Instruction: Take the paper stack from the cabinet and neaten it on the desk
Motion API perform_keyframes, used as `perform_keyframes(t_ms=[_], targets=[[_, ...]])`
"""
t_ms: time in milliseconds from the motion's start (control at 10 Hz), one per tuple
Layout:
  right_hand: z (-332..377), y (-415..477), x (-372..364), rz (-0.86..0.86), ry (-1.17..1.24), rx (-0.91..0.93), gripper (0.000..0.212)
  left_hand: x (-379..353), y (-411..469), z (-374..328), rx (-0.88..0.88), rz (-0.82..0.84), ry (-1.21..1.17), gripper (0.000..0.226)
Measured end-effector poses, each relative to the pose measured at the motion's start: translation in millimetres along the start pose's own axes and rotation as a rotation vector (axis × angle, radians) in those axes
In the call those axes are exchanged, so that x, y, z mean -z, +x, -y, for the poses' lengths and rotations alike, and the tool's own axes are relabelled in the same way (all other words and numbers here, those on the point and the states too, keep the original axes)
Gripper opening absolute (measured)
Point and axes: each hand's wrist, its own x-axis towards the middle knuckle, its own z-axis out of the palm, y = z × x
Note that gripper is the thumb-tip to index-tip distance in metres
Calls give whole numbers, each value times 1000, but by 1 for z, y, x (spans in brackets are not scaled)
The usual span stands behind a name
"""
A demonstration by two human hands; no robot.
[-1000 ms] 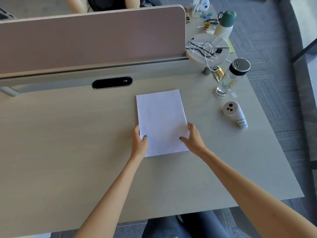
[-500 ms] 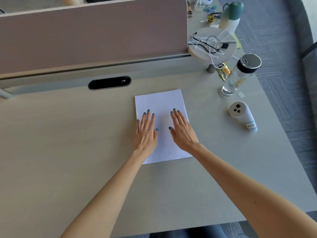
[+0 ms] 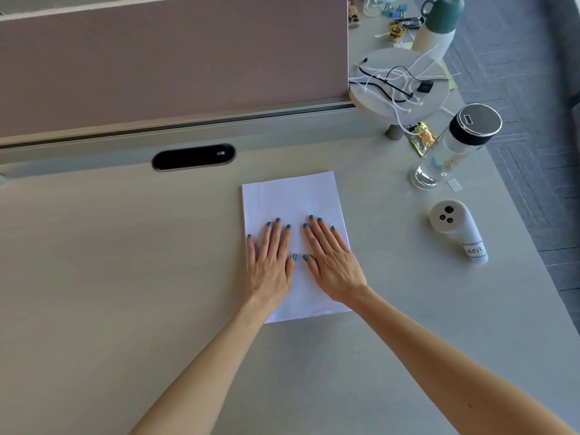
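Note:
A white paper stack (image 3: 292, 199) lies flat on the pale desk (image 3: 110, 277), its edges lined up, long side running away from me. My left hand (image 3: 271, 262) rests palm down on its near left part, fingers spread. My right hand (image 3: 332, 262) lies palm down beside it on the near right part, fingers apart. Neither hand grips anything. The near middle of the stack is hidden under my hands. No cabinet is in view.
A pink divider panel (image 3: 172, 58) closes the desk's far side, with a black cable slot (image 3: 193, 157) below it. To the right stand a clear bottle (image 3: 452, 146), a white handheld device (image 3: 455, 229), a round stand with cables (image 3: 398, 83) and a green-capped flask (image 3: 439, 23).
A second ago my hands held the stack's near corners. They moved onto its top and flattened out; since half a second ago they have hardly shifted.

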Motion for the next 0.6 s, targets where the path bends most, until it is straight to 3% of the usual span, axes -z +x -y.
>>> perform_keyframes(t_ms=[300,600], targets=[[-2,0,-2,-39,23,6,56,-2,0,1,-2,-64,14,57],[6,5,19,32,-36,-7,57,19,5,5,-18,37,-17,58]])
